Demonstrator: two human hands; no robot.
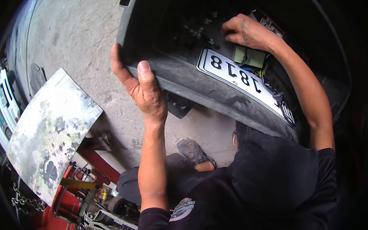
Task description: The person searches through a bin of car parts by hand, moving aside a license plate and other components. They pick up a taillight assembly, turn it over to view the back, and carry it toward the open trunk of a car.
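Concrete floor (73, 30) below: bumper (185, 78) rim is gripped by left hand (146, 93); right hand (245, 32), grasp indeterminable, is curled just above diagonal plate (242, 78).

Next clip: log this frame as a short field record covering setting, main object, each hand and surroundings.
setting: concrete floor, seen from above
main object: black bumper, held up off the floor
left hand: grips the bumper's near edge, thumb spread along it
right hand: rests on the bumper just above the number plate; grip unclear
number plate: white with black digits, tilted, on the bumper
nearby: worn metal panel, chain, sandalled foot
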